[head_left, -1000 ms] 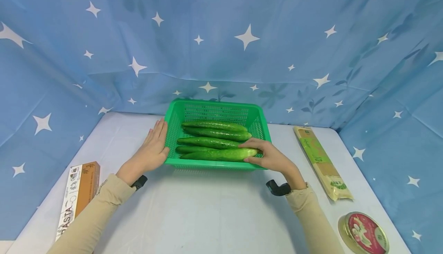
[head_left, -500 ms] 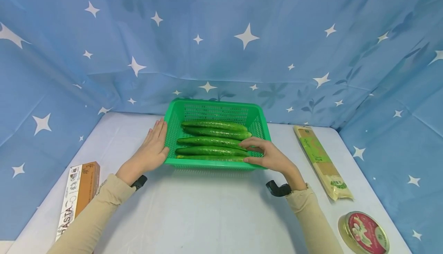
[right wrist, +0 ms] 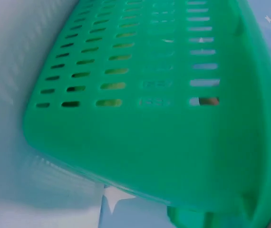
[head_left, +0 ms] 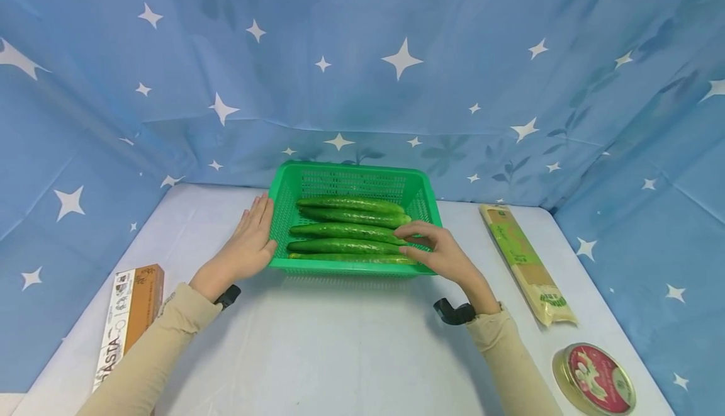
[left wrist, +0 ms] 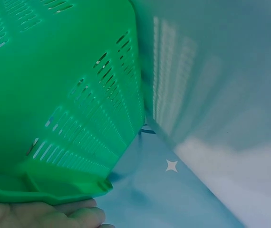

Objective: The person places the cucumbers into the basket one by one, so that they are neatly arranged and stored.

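Several long green cucumbers [head_left: 348, 231] lie side by side in a green plastic basket [head_left: 357, 167], pointing left to right. Straight-fingered, my left hand [head_left: 249, 243] rests against the basket's left rim. In the left wrist view its fingers [left wrist: 78, 216] touch the outside of that rim. My right hand [head_left: 444, 252] reaches over the front right corner, fingers bent loosely above the cucumbers' right ends, nothing held between them. Whether a fingertip touches a cucumber I cannot tell. The frontmost cucumber [head_left: 351, 258] is partly hidden by the front rim. The right wrist view mostly shows the basket wall [right wrist: 126, 142].
A pasta box [head_left: 127, 315] lies at the left, partly behind my left sleeve. On the right are a flat packet of noodles [head_left: 527, 262] and a round tin with a red lid [head_left: 597, 378]. A blue star-patterned cloth [head_left: 340, 57] stands close behind the basket.
The front cucumber, held by my right hand a second ago, has been let go and now lies lower, along the front wall. My right fingers have lifted slightly; the left hand stays put.
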Demonstrator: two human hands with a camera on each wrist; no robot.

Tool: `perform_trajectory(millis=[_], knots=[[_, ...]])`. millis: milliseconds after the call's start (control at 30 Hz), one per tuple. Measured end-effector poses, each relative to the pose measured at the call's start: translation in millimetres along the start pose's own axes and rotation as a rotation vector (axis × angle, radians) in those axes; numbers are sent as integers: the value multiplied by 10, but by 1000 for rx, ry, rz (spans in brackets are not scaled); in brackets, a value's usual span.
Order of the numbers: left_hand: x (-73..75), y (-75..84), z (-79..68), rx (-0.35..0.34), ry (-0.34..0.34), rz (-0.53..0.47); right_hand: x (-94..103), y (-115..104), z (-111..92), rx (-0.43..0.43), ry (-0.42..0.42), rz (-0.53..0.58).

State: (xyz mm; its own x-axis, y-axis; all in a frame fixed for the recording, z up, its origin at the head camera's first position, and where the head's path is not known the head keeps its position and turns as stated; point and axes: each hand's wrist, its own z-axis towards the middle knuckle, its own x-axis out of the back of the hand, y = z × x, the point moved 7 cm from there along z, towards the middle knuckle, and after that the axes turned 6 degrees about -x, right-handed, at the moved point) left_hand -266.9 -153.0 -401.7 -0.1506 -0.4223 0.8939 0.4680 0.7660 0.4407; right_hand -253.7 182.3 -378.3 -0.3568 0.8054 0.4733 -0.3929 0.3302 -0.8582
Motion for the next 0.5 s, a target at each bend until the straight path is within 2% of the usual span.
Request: perform_trajectory(millis=[100, 300, 500], knots=[[5, -9, 16, -1, -20, 6, 66, -55, 3, 5, 84, -69], [26, -24, 52, -6, -61, 56, 315, -311, 25, 96, 286, -395], [92, -40, 56, 10, -85, 84, 598, -504, 20, 167, 444, -648]])
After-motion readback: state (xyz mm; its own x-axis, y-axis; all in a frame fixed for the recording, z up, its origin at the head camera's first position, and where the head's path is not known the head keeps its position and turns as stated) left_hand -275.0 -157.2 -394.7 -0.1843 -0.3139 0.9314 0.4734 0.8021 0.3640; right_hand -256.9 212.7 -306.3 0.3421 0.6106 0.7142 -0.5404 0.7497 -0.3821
